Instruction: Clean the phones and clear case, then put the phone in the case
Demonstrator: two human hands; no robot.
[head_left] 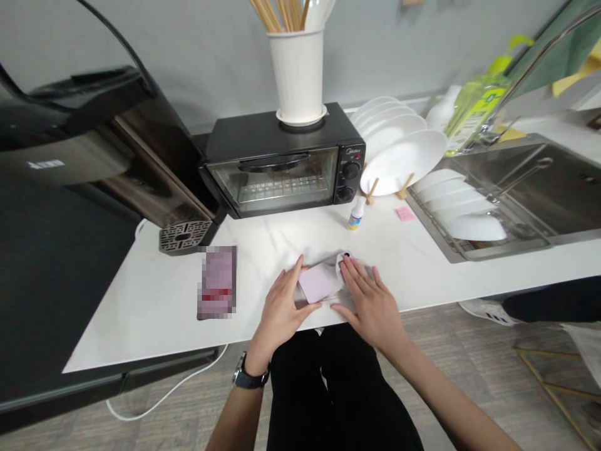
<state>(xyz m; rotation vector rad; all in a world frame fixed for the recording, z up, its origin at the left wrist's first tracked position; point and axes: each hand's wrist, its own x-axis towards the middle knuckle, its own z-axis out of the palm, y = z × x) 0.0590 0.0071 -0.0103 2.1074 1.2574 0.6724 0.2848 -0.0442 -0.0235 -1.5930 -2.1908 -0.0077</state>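
Observation:
A pale lilac phone (pixel 322 283) lies back up on the white counter in front of me, with a dark camera lens at its upper right end. My left hand (pixel 282 307) holds its left end, thumb at the near edge and fingers at the far edge. My right hand (pixel 370 304) presses a small white cloth or tissue (pixel 339 268) against the camera end, its fingertips over the cloth and its thumb apart below. Part of the cloth is hidden under those fingers. Beyond the phone stands a small white bottle (pixel 355 214) with a blue and yellow label.
To the left lies a blurred-out flat purple item (pixel 218 282), near a dark drinks machine (pixel 185 235). A black toaster oven (pixel 282 166) carries a white utensil holder (pixel 299 75). White plates (pixel 406 156), a pink note (pixel 404 214) and a sink (pixel 539 181) occupy the right side.

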